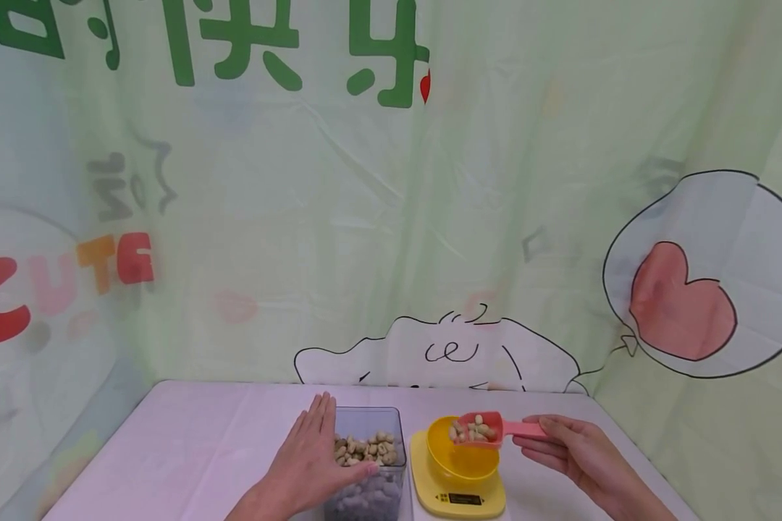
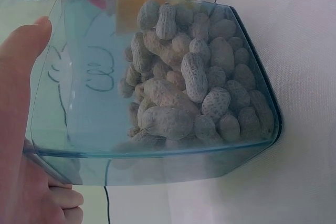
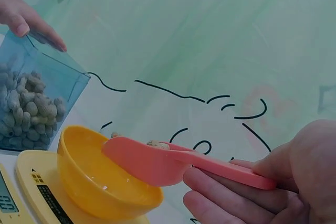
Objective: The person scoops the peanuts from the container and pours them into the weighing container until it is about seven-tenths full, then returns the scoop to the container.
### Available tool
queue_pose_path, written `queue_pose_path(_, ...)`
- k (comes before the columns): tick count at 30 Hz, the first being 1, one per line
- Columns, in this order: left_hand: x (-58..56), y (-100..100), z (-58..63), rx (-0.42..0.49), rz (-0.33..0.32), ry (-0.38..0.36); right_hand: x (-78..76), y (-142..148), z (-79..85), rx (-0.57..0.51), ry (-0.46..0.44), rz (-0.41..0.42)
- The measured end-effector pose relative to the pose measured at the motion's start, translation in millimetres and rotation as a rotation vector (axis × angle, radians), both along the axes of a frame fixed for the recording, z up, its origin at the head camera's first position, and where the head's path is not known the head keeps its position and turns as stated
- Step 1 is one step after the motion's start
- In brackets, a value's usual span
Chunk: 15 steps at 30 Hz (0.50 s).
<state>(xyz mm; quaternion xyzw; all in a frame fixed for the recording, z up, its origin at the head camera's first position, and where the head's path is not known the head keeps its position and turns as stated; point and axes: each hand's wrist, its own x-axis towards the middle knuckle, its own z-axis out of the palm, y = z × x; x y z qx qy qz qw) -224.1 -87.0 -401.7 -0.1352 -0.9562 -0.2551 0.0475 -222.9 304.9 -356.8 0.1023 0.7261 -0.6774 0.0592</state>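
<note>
My left hand (image 1: 306,459) rests at the left rim of a clear bluish plastic box (image 1: 400,441), fingers straight along its side and thumb over the near rim. Unshelled peanuts (image 2: 194,77) fill the lower part of this box. My right hand (image 1: 576,452) pinches the handle of a pink scoop (image 1: 524,429) between thumb and fingers. Several peanuts (image 1: 477,430) lie in the scoop, which hangs over a yellow bowl (image 1: 465,463). That bowl sits on a pale yellow kitchen scale (image 1: 423,481), its dark display facing me. In the right wrist view, the scoop (image 3: 152,161) tilts down toward the bowl.
Box and scale stand side by side on a table with a pinkish-white cover (image 1: 221,434). Behind it hangs a pale green printed curtain (image 1: 365,217) with a cartoon and a balloon. A small lit display (image 3: 6,198) shows at the right wrist view's lower left.
</note>
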Motion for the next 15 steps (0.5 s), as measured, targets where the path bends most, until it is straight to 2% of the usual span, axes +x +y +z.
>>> queue_pose_path(7,0.4,-0.1,-1.2,0.004,-0.002,0.005,1.4,-0.7,-0.9,0.091,-0.01,-0.002)
queue_pose_path(15,-0.4,0.3,-0.4,-0.003,0.001,0.002,-0.6,-7.2,5.3,0.249,0.007,0.016)
